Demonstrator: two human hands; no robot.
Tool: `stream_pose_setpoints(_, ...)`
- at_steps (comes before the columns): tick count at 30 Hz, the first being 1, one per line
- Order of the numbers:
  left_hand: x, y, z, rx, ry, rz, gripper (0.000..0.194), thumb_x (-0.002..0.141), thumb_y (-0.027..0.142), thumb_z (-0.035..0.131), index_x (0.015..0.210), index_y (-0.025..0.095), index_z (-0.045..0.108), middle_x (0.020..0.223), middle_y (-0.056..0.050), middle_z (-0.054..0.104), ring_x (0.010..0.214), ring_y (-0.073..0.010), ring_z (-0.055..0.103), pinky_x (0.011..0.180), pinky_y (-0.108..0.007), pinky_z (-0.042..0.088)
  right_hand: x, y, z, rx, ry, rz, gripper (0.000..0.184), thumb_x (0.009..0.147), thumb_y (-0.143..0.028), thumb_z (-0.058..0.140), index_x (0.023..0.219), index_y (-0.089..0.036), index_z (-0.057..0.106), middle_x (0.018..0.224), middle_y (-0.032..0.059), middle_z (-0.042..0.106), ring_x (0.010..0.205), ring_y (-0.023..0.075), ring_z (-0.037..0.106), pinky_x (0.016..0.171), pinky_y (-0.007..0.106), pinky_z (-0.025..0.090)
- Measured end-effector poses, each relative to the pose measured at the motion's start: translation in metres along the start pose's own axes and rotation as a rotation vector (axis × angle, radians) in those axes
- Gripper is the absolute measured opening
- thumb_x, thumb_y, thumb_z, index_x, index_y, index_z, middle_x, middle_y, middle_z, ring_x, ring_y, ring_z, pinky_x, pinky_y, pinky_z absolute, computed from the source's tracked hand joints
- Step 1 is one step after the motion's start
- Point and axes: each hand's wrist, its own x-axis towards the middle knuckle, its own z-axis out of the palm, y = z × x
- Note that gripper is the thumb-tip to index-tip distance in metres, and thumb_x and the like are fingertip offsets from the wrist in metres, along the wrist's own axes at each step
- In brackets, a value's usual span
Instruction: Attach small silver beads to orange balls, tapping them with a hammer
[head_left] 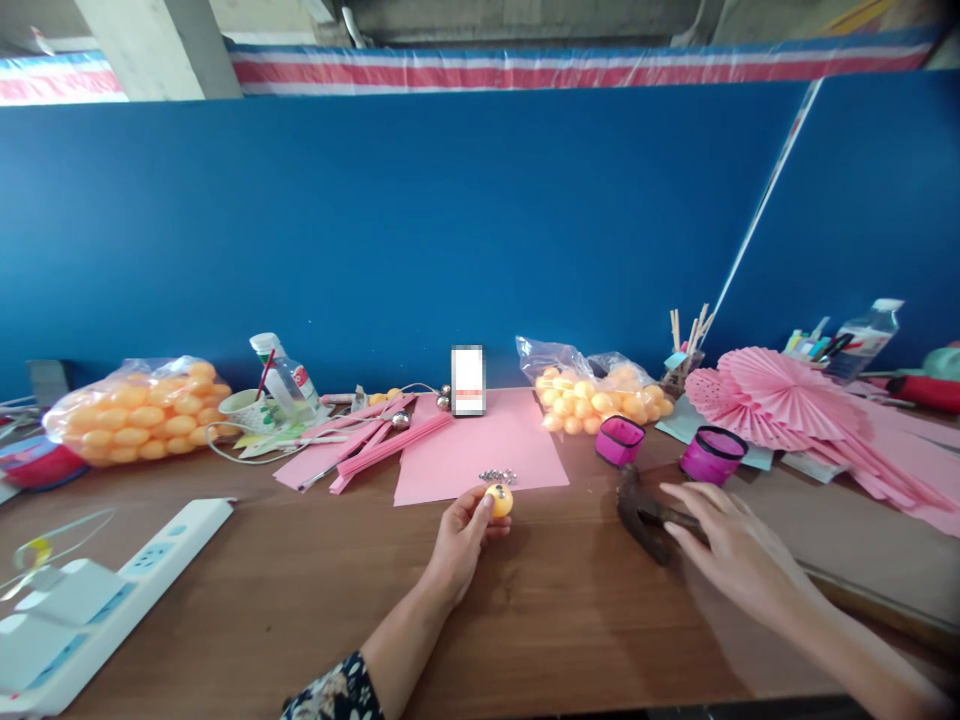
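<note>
My left hand [463, 535] pinches a small orange ball [499, 499] between thumb and fingers, just above the wooden table [300, 600] at the near edge of a pink paper sheet [480, 445]. A few small metal pieces [498, 475] lie on that sheet right behind the ball. My right hand [731, 550] rests on the handle of a dark rusty hammer [646, 518] lying on the table, fingers curled over it.
Two magenta cups [619, 440] [711, 455] stand behind the hammer. Bags of orange balls [139, 410] [600, 395] sit left and centre-right. Pink paper fans [780, 395], pink strips [375, 445], a water bottle [285, 378] and a white power strip [112, 590] surround the area.
</note>
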Motion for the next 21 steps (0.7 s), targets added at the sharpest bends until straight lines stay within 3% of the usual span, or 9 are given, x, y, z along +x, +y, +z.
stream_pose_setpoints(4,0.000,0.000,0.000,-0.023,-0.006,0.002,0.040,0.068,0.039,0.065,0.097,0.012,0.060,0.083,-0.007,0.064,0.063,-0.0113,0.060,0.060,-0.023,0.050,0.019,-0.070,-0.007,0.202,-0.009,-0.134,0.030,0.083,-0.027,0.042,0.112,-0.023,0.048,0.109,0.0084,0.052,0.102,0.0229,0.048,0.090,0.038,0.039)
stream_pose_setpoints(9,-0.001,0.000,-0.001,-0.049,0.002,-0.001,0.037,0.069,0.038,0.065,0.096,0.013,0.060,0.083,-0.006,0.063,0.062,-0.0098,0.059,0.060,-0.022,0.050,0.045,-0.135,0.022,0.403,-0.035,-0.197,0.034,0.079,-0.016,0.046,0.112,-0.023,0.047,0.105,0.0072,0.053,0.097,0.0222,0.050,0.086,0.038,0.041)
stream_pose_setpoints(12,0.000,0.000,-0.002,-0.048,0.013,-0.004,0.036,0.070,0.037,0.064,0.096,0.013,0.059,0.083,-0.006,0.063,0.063,-0.0101,0.060,0.061,-0.022,0.051,0.067,-0.145,0.049,0.455,-0.015,-0.153,0.030,0.079,-0.011,0.042,0.107,-0.018,0.049,0.099,0.0085,0.054,0.093,0.0211,0.051,0.082,0.036,0.043)
stream_pose_setpoints(16,0.002,-0.003,-0.003,-0.035,0.028,-0.006,0.037,0.071,0.037,0.062,0.097,0.012,0.057,0.081,-0.006,0.063,0.062,-0.0104,0.060,0.061,-0.023,0.051,0.094,-0.138,0.082,0.507,0.035,-0.063,0.026,0.081,-0.014,0.038,0.104,-0.015,0.050,0.096,0.0098,0.055,0.089,0.0200,0.052,0.079,0.033,0.043)
stream_pose_setpoints(21,0.002,-0.002,-0.002,-0.016,0.006,0.004,0.035,0.072,0.038,0.061,0.096,0.012,0.059,0.081,-0.006,0.062,0.062,-0.0102,0.059,0.059,-0.021,0.051,0.107,-0.128,0.107,0.544,0.076,0.044,0.028,0.082,-0.012,0.031,0.100,-0.013,0.053,0.096,0.0101,0.057,0.089,0.0185,0.054,0.079,0.031,0.043)
